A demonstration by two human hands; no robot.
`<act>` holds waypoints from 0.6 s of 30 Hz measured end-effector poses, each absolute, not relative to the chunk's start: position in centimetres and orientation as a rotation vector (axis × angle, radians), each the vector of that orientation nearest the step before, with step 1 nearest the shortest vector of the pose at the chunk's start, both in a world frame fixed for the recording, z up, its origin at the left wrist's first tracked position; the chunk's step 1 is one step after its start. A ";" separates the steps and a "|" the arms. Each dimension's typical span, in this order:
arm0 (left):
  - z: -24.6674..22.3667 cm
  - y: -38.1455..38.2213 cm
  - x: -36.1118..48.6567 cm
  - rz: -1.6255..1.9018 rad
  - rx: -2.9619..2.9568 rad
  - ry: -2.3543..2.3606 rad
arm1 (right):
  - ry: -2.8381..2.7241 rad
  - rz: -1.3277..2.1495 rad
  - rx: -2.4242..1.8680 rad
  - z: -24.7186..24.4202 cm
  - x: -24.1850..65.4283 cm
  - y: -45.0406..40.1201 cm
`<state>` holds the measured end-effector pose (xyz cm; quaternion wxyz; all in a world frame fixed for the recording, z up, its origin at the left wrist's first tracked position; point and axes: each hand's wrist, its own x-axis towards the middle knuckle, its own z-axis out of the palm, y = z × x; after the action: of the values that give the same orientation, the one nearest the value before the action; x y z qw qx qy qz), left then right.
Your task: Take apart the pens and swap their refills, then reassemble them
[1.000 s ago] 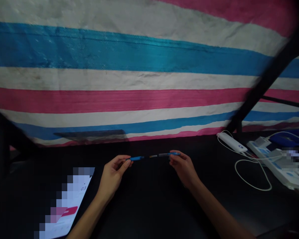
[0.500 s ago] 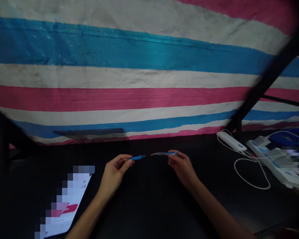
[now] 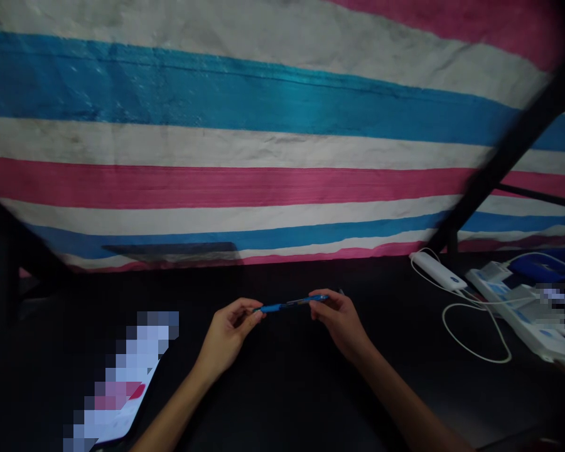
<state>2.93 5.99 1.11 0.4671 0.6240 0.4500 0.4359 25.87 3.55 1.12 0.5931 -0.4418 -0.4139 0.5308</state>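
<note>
A slim blue pen (image 3: pixel 292 304) with a clear middle part is stretched between my two hands, above the black tabletop (image 3: pixel 282 383). The fingertips of my left hand (image 3: pixel 230 329) pinch its blue grip end. My right hand (image 3: pixel 341 320) pinches the other end, which sits slightly higher. The pen's parts look joined or overlapping in one line; the dim light hides the exact joint.
A lit phone or tablet (image 3: pixel 136 376), partly pixelated, lies at the left. A white power bank (image 3: pixel 437 270), looped cable and white power strip (image 3: pixel 522 314) lie at the right. Behind hangs a striped sheet (image 3: pixel 263 188), with black frame bars at both sides.
My left hand has moved right, bringing the blue grip part closer to the part in my right hand. The gap between the pen parts has closed up.
</note>
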 end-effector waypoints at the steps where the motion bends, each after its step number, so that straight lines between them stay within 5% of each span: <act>1: 1.1 5.9 3.0 1.062 1.532 1.100 | -1.002 1.217 -1.039 1.2 25.9 3.5; 13: 1.2 6.3 2.3 1.097 1.474 1.066 | -1.304 1.163 -1.364 1.2 25.2 3.3; 18: 1.6 6.2 2.4 1.104 1.447 1.101 | -1.320 1.058 -1.191 1.2 25.5 3.2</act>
<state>2.45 6.21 1.65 0.4857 0.5946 0.4524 0.4538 25.51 3.22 1.20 0.5113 -0.4947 -0.5483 0.4396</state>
